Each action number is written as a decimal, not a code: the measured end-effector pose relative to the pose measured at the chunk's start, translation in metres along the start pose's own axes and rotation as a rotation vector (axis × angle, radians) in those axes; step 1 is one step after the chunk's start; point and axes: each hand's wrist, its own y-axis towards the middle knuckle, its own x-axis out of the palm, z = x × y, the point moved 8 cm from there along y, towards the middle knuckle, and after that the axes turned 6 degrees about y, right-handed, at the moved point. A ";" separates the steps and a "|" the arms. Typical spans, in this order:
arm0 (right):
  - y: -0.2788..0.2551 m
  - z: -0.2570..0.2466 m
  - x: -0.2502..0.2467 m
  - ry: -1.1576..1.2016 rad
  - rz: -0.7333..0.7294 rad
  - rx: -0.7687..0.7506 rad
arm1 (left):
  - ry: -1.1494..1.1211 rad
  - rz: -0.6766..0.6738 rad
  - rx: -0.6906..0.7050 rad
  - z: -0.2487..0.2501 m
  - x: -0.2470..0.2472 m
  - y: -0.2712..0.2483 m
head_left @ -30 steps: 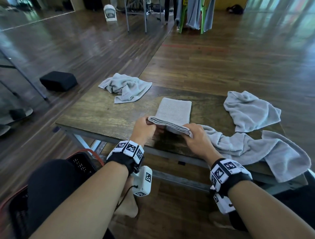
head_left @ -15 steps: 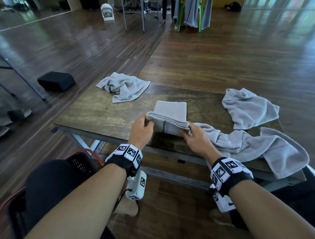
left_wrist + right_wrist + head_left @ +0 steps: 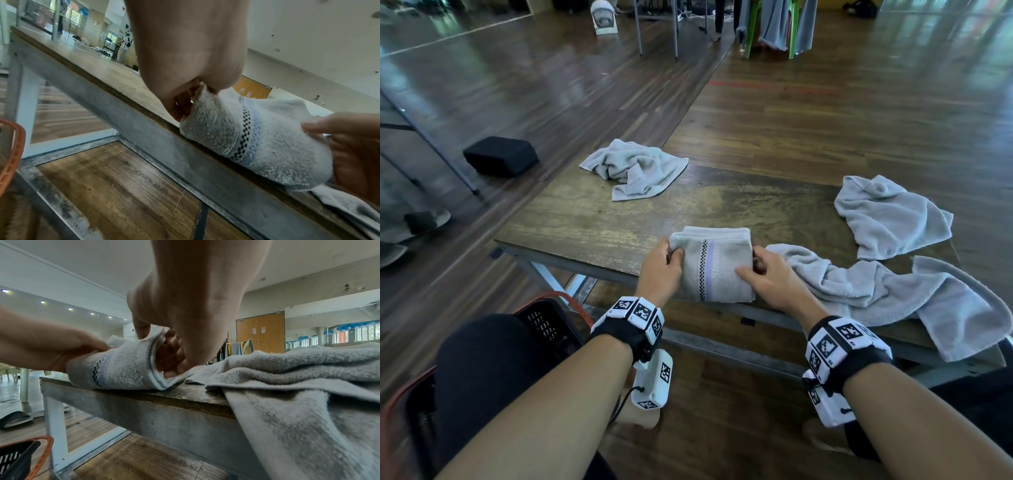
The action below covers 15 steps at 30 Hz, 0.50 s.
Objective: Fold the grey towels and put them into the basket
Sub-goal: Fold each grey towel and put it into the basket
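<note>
A folded grey towel [image 3: 714, 263] with a checkered stripe lies at the near edge of the wooden table [image 3: 602, 222]. My left hand [image 3: 664, 262] pinches its left end, thumb on top, and in the left wrist view the left hand [image 3: 185, 100] grips the towel [image 3: 257, 142] there. My right hand [image 3: 763, 272] pinches the right end, thumb on top and fingers tucked under the fold, as the right wrist view shows at the right hand [image 3: 164, 353] on the towel [image 3: 119, 371]. The black basket [image 3: 544, 325] with an orange rim sits on the floor by my left knee.
Three unfolded grey towels lie on the table: one at far left [image 3: 635, 173], one at far right [image 3: 890, 216], one draped over the near right edge [image 3: 914, 301]. A black box [image 3: 500, 156] sits on the floor to the left.
Both hands have brought the far half of the towel over toward me, so the striped face now lies on top and the bundle is shorter, at the table's near edge.
</note>
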 end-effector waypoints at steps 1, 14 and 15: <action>-0.001 0.000 0.001 -0.003 -0.015 -0.001 | 0.006 0.000 -0.014 -0.003 0.001 0.000; 0.029 0.012 -0.013 -0.030 0.205 0.135 | 0.044 -0.051 -0.247 -0.005 0.015 0.028; 0.032 0.014 -0.013 -0.040 0.218 0.150 | 0.064 -0.051 -0.240 -0.004 0.015 0.031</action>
